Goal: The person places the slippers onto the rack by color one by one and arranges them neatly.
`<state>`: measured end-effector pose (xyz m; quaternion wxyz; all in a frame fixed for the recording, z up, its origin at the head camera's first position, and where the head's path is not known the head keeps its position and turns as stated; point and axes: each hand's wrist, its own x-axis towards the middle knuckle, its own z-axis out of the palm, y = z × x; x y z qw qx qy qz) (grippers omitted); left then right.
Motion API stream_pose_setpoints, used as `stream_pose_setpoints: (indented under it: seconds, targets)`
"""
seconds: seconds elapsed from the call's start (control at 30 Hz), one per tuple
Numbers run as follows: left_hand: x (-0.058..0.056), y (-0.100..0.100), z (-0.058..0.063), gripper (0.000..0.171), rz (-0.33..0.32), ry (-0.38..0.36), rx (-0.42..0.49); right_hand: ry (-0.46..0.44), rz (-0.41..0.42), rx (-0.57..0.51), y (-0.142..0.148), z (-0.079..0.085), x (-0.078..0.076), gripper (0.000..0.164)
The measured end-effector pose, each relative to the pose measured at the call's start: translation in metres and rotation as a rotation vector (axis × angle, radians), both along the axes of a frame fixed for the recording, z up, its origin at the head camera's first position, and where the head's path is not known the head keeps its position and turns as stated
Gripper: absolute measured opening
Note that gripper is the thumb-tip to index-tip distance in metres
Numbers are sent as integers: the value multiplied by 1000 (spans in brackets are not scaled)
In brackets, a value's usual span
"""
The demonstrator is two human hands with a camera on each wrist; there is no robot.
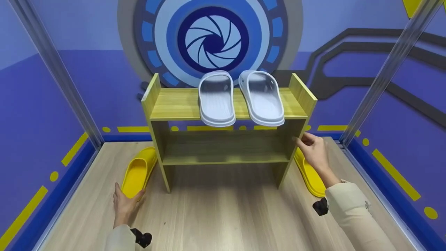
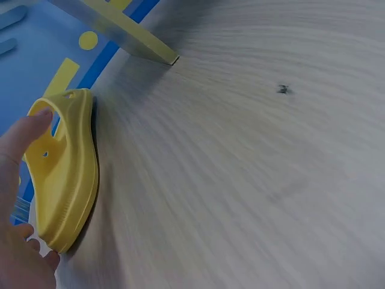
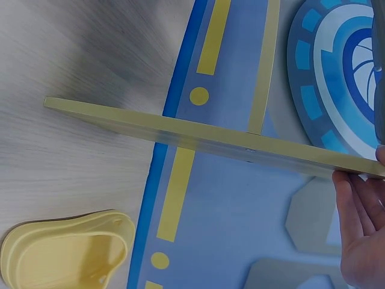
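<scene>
Near the tabletop's (image 1: 223, 223) rear edge stands a yellowish wooden rack (image 1: 226, 146) bearing two light-grey moulded clogs (image 1: 217, 104). One yellow moulded clog (image 1: 134, 177) lies toward each side edge. My left hand (image 1: 124, 205) grips the left clog's heel; my right hand (image 1: 315, 152) pinches the rack's right panel.

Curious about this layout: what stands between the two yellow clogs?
The head view shows a wooden rack, bearing two pale clogs, between the left yellow clog and the right yellow clog.
</scene>
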<state>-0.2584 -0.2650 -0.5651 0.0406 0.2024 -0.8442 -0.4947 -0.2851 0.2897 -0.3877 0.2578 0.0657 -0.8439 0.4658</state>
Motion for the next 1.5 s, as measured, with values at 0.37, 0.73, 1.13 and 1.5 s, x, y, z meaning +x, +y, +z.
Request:
stream_pose_setpoints:
  seconds: [0.37,0.73,1.13,1.5]
  targets:
    - [0,5,-13,108,37,-20,-96,26,-34,39,3,-4,-3,24]
    - [-2,14,-11,102,97,-110,-166,3,-33,36,3,-5,-4,28]
    - [-7,20,-7,96,172,-114,-251,20,8,10,-16,19,16,27]
    - [-11,17,-11,92,195,-41,-183,16,-37,43,2,-4,-3,24]
